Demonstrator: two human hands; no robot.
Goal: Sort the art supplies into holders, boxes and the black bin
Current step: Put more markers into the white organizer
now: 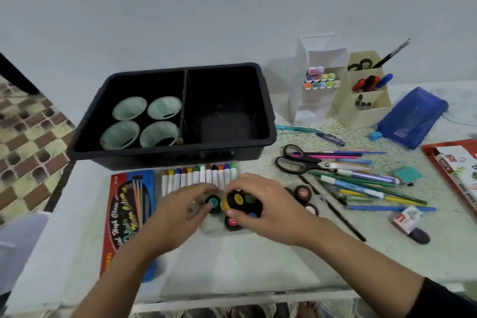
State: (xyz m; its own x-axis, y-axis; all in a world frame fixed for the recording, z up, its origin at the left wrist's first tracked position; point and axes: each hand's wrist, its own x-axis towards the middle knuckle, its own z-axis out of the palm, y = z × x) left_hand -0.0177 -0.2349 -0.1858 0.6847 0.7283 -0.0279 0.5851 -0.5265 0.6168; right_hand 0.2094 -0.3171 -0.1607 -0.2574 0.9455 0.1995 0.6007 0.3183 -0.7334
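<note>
**Gripping two paint jars in front of the black bin**

Curling the right hand (258,205) round a yellow-lidded paint jar (235,201), fingers over the top and thumb below, with the jar tipped so its lid faces up toward the camera. Pinching a green-lidded paint jar (213,203) with the bent fingertips of the left hand (184,210), though with the exact contact partly covered by the fingers. Holding both just beside each other, low over the table (258,261), near the row of markers (201,175) and in front of the black bin (175,116). Covering some other paint jars (233,222) with the right palm; cannot count them. Showing four pale green cups (140,121) in the bin's left compartment; too dark to see into the right one. Cutting off an oil pastel box (454,170) at the right edge.
</note>
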